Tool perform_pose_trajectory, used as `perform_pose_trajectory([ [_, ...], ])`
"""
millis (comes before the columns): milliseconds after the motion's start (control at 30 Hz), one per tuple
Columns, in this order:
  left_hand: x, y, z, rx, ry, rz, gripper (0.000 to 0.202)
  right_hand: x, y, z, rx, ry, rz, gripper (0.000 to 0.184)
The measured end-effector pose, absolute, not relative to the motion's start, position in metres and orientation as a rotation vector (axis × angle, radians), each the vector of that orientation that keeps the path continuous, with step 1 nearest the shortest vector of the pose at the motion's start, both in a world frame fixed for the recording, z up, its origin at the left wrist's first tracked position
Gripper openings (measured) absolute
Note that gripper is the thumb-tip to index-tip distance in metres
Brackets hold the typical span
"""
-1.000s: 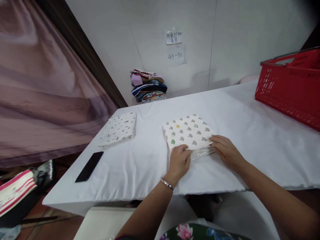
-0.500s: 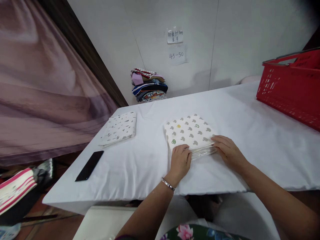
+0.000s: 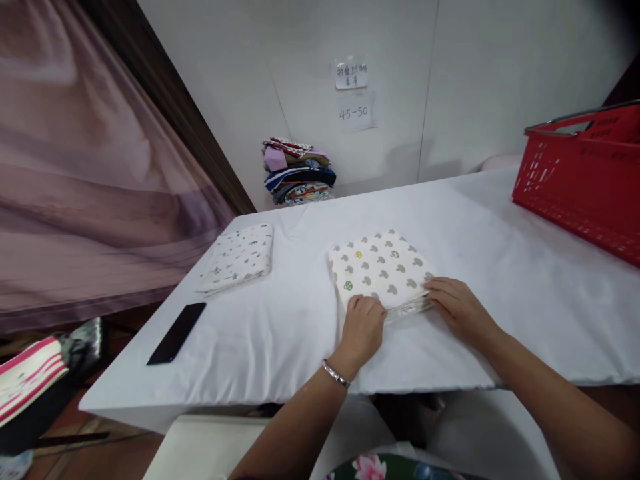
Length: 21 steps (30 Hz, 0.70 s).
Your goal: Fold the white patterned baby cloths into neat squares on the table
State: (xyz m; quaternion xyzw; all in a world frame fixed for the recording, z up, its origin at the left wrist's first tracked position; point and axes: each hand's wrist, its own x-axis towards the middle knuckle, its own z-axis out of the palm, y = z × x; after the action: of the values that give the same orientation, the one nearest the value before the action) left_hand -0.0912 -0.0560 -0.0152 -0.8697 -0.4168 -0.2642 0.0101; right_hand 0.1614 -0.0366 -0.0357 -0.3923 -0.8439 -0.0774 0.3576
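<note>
The folded cloth [image 3: 380, 272] I am touching is cream, printed all over with small grey mushroom-like shapes; one is yellow and two are green. A second folded cloth [image 3: 240, 257] is white with tiny dark scattered marks. The table cover [image 3: 500, 267] is plain white. The phone [image 3: 177, 323] is black, the basket [image 3: 585, 180] bright red, the curtain [image 3: 90, 167] dusky mauve. The pile of clothes [image 3: 297, 172] shows lilac, navy and stripes. My bangle [image 3: 335, 373] is silver; my top [image 3: 370, 467] is dark green with pink flowers.
</note>
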Motion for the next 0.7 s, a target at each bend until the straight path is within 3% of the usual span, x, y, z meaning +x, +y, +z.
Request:
perform_pose_trajectory([
  [233, -0.0906, -0.0562, -0.0175, -2.696, -1.323, -0.816, 0.019, 0.1618, -0.0386, -0.0338, -1.127, -2.180, -0.115, 0.026],
  [367, -0.0911, -0.0568, -0.0172, -2.698, -1.361, -0.872, 0.009, 0.1616, -0.0383, -0.0346, -1.054, -2.209, -0.199, 0.026],
  [700, -0.0949, -0.0617, -0.0089, -2.774, -1.302, -0.797, 0.018, 0.1614, -0.0405, -0.0332, -1.121, -2.213, -0.152, 0.025],
])
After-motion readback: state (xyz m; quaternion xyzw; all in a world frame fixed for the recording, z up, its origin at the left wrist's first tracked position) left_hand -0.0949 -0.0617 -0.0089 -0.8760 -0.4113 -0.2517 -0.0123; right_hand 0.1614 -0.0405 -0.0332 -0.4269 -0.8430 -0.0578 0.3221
